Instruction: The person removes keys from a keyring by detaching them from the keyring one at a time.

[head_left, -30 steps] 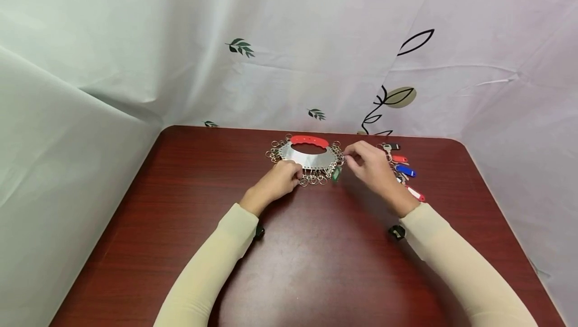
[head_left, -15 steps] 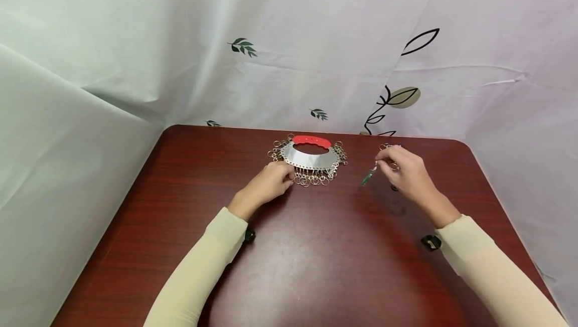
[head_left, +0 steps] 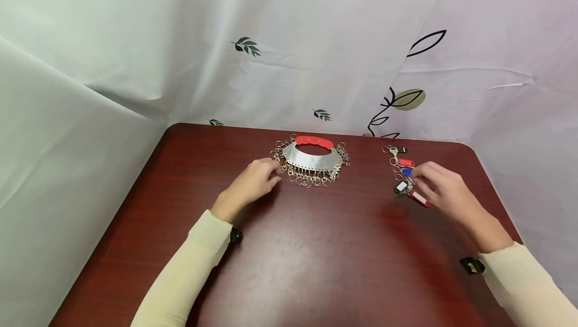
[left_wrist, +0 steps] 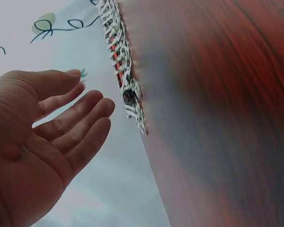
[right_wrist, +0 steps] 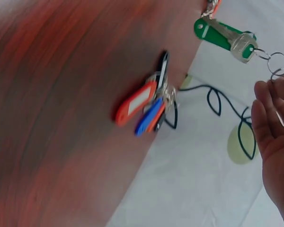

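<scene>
My right hand [head_left: 444, 189] pinches the small rings of a key [right_wrist: 244, 47] with a green tag [right_wrist: 210, 35], clearest in the right wrist view. The key and tag hang below my fingertips, above the right side of the table. My left hand [head_left: 253, 181] has relaxed fingers and holds nothing, as the left wrist view shows. It hovers just left of a curved metal key holder [head_left: 311, 160] with a red handle [head_left: 313, 141]. Small rings and clips [head_left: 307, 181] fringe the holder's edge.
Several tagged keys lie in a column at the table's right: black [head_left: 399, 149], red [head_left: 406, 162], blue [head_left: 406, 171] and another red tag [head_left: 420, 198]. The dark red table [head_left: 298, 257] meets a white printed curtain [head_left: 280, 81] behind.
My right hand has carried the green-tagged key from the holder rightward and nearer, beside the other keys. My left hand has drawn away leftward from the holder, its fingers loosening.
</scene>
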Action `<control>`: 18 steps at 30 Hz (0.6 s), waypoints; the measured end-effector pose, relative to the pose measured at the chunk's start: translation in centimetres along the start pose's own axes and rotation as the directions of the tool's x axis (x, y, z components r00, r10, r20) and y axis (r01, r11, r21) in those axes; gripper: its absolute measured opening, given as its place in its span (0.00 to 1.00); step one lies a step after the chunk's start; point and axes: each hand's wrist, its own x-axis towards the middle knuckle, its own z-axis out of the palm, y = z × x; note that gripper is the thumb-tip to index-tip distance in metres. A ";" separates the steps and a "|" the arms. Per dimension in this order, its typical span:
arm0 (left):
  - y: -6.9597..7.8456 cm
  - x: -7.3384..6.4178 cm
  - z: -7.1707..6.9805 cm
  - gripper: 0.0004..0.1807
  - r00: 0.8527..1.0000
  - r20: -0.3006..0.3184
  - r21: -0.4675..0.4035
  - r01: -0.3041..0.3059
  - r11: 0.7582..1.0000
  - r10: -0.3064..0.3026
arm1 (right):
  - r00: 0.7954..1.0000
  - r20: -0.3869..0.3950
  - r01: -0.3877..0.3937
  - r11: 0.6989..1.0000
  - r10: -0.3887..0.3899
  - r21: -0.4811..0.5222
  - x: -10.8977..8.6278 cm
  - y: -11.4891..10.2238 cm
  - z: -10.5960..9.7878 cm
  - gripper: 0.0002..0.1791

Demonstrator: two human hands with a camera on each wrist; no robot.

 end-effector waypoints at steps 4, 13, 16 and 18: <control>-0.4 -0.7 -0.6 0.05 1.000 -0.024 -0.009 0.017 1.000 -0.018 | 0.996 0.057 0.065 0.997 -0.063 -0.040 -0.7 0.6 -1.3 0.01; -0.9 -1.9 -1.0 0.03 0.998 -0.038 -0.009 0.052 0.999 -0.052 | 0.965 0.252 0.113 0.980 -0.069 -0.163 -1.6 0.9 -3.8 0.17; -1.0 -2.1 -1.0 0.03 0.998 -0.034 -0.007 0.047 0.999 -0.048 | 0.952 0.295 0.135 0.975 -0.079 -0.178 -1.5 1.0 -3.3 0.23; -1.0 -2.1 -1.0 0.03 0.998 -0.036 -0.005 0.041 0.999 -0.041 | 0.944 0.316 0.157 0.971 -0.094 -0.181 -1.3 1.0 -2.6 0.23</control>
